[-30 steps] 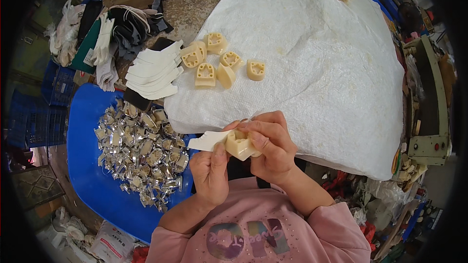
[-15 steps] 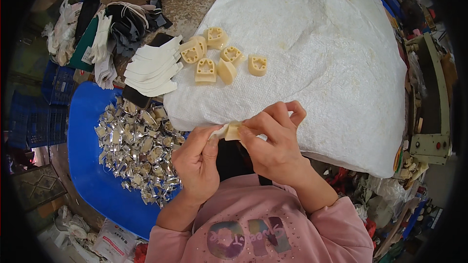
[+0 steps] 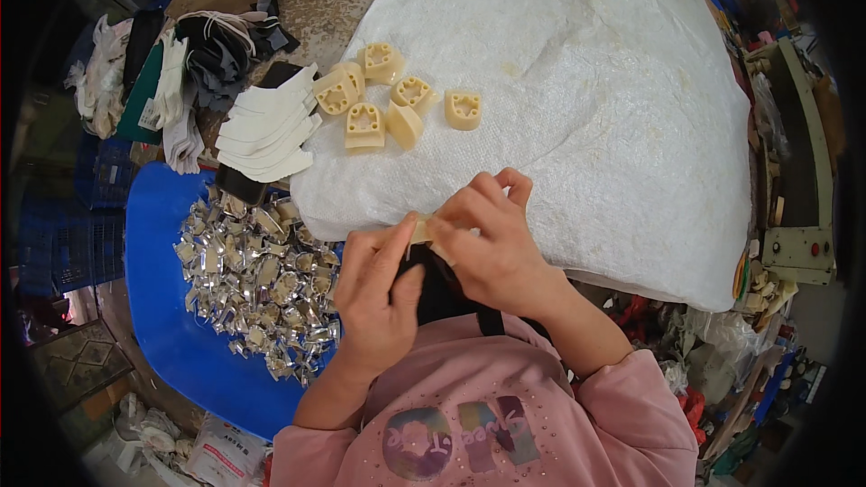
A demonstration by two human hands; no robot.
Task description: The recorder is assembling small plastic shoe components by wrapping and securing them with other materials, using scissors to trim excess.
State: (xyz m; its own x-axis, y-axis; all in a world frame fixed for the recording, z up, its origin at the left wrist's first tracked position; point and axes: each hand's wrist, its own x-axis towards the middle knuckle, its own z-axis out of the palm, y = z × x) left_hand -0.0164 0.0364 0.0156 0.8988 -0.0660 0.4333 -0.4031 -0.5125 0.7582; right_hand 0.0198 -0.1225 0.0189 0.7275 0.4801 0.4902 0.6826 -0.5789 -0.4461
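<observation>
My left hand [image 3: 374, 302] and my right hand [image 3: 492, 248] meet in front of my chest at the near edge of the white woven sheet [image 3: 577, 126]. Between their fingertips is a small cream block [image 3: 420, 232], probably a shoe heel with a pale strip against it; the fingers hide most of it. My right fingers are curled over its right side. The left index finger presses its left side, with the thumb lower and away from it. Several cream plastic shoe heels [image 3: 365, 126] lie beyond my hands on the sheet. Fanned white cut pieces [image 3: 266, 131] rest left of them.
A blue tub [image 3: 158, 329] at the left holds many shiny silver pieces [image 3: 262, 280]. A dark phone-like slab [image 3: 239, 184] lies under the white cut pieces. Cloth bundles [image 3: 212, 50] hang farther back. A pale metal box with a red button [image 3: 798, 252] stands at right.
Both hands have shifted slightly up, and the left thumb has come off the cream piece and dropped lower. The pale strip now sticks out less. The surroundings slid a little left in view.
</observation>
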